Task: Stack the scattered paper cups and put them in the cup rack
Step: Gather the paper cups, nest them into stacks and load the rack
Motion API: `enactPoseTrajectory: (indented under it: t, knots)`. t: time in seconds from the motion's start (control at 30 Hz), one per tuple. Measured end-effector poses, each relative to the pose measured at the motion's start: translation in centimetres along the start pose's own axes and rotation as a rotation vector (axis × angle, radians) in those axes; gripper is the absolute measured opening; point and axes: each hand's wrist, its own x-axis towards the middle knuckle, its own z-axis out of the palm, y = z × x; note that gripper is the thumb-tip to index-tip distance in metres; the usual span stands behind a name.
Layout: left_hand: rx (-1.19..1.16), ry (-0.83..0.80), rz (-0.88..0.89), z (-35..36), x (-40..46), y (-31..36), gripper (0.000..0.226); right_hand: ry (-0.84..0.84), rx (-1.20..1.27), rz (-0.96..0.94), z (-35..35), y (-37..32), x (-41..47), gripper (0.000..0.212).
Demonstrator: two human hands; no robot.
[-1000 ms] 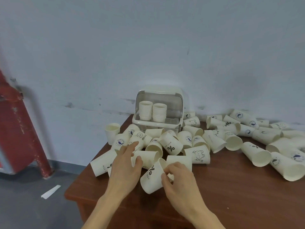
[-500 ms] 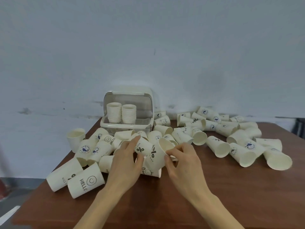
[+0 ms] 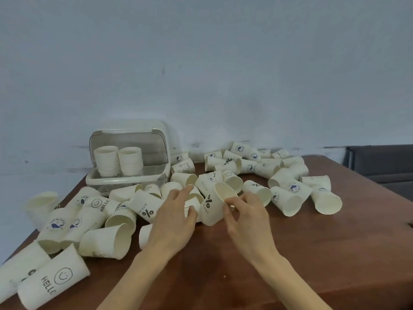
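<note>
Brown wood-grain table (image 3: 290, 253) against a plain pale wall (image 3: 201, 63), cream paper cups strewn on their sides all over it — smiley "HELLO" cup (image 3: 53, 280) nearest at left. Mid-table, right hand (image 3: 245, 218) pinches the rim of a "%" cup (image 3: 211, 205), tilted mouth-up; left hand (image 3: 173, 220) curls round another cup (image 3: 192, 208) just beside it. Behind, the plastic cup rack (image 3: 127, 157) — lid up — holds two stacks (image 3: 118, 161).
</note>
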Motion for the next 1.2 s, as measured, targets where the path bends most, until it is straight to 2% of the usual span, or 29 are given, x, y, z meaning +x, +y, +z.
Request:
enactPoseTrajectory:
  t: [0.23,0.4,0.63,0.8,1.07,1.2]
  knots:
    - [-0.044,-0.026,0.037,3.1,2.5,2.7,0.049,0.176,-0.095,0.062,0.9,3.0,0.8,0.008]
    - [0.010,-0.062,0.034,5.2,4.8,3.9,0.049,0.305,-0.178,0.074,1.7,5.0,2.4,0.020]
    - [0.105,-0.131,0.019,6.9,7.6,3.7,0.047,0.335,-0.215,0.091,1.4,7.5,2.8,0.022]
    - [0.254,-0.190,0.053,8.2,8.7,3.0,0.031,0.348,-0.231,0.062,1.0,8.3,2.8,0.018]
    - [0.707,-0.292,0.162,10.3,9.3,1.7,0.034,0.323,-0.212,0.044,1.4,8.0,2.5,0.019]
    - [0.791,-0.273,0.165,10.6,9.5,1.9,0.034,0.310,-0.213,0.043,1.5,7.9,2.4,0.017]
